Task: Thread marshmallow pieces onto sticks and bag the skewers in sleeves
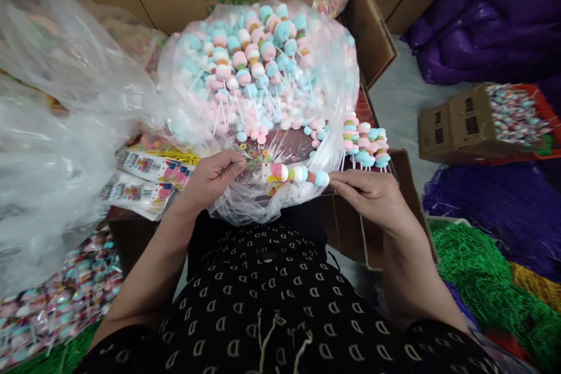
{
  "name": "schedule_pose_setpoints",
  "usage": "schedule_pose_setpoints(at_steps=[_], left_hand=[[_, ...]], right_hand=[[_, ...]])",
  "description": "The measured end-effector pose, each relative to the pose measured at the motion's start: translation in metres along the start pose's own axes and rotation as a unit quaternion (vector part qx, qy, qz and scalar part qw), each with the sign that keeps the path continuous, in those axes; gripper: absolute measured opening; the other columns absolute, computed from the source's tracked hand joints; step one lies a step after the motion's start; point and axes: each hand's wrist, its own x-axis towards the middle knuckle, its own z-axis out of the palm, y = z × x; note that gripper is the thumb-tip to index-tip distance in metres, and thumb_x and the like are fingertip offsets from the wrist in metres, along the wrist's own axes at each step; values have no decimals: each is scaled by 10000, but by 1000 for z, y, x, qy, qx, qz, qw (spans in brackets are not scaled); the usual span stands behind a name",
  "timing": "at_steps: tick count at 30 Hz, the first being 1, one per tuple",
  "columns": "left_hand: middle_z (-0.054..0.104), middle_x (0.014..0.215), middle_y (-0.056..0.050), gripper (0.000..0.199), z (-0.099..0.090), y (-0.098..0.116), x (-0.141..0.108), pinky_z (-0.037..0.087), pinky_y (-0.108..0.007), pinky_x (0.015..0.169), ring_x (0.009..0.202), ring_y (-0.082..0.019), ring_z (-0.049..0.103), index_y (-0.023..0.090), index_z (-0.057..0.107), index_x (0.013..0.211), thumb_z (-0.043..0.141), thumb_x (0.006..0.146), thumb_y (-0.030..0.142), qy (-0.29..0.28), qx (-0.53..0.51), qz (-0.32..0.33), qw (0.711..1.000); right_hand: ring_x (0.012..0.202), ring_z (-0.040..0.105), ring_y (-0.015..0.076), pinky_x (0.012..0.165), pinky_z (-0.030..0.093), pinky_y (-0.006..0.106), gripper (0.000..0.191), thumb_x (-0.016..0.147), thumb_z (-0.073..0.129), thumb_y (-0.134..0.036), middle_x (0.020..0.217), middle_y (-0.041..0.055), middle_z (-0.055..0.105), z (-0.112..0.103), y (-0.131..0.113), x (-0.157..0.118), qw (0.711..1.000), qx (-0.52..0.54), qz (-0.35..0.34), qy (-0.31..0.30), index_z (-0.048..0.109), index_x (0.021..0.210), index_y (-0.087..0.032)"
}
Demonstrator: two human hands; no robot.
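The person's two hands hold a single candy skewer level in front of the body, just above the near rim of an open cardboard carton. The left hand is closed at the skewer's left end, with its fingers curled over and the stick hidden where they meet it. The right hand grips the opposite end, with thumb and forefinger pinching at the last pale blue candy. Held from both ends, the skewer stays straight and its pastel pieces face up, clear of the plastic beneath. A small printed card with a pink and yellow design sits on the skewer beside the left hand.

Directly beyond the hands, a clear plastic bag lines the carton and holds a dense pile of pink, blue and white candy skewers, their white sticks pointing in mixed directions. The bag's near edge is folded down under the hands, which leaves its mouth open. Another row of skewers hangs near the carton's right edge, sticks downward. Printed candy cards lie past the left hand, beside a billow of loose clear plastic sheeting.

Farther right on the concrete floor, a small carton of wrapped candy rests on a red crate, near purple plastic bags and heaps of purple and green tinsel.
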Motion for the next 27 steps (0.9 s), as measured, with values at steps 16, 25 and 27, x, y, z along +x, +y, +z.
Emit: schedule_pose_setpoints(at_steps=[16,25,27], left_hand=[[746,851,-30,234,3,-3,-2,513,-267,742,768,-165,659,215,736,881,630,1005,382,-35,72,55,995],[766,855,-30,289,-2,0,-1,513,-270,754,788,-184,691,225,775,943,652,994,482,-97,73,15,992],[794,892,-24,300,-4,2,3,513,-272,759,796,-197,709,258,807,1054,714,950,524,-141,84,2,986]], right_hand=[[674,753,178,623,546,269,374,1081,584,-487,805,41,824,14,4,4,998,-14,-14,-59,834,966,-234],[716,742,171,673,573,274,249,1010,704,-424,832,45,824,24,5,6,996,76,31,-41,841,944,-227],[685,714,158,647,554,266,221,1000,713,-400,792,32,800,25,4,7,996,77,30,-33,837,935,-228]])
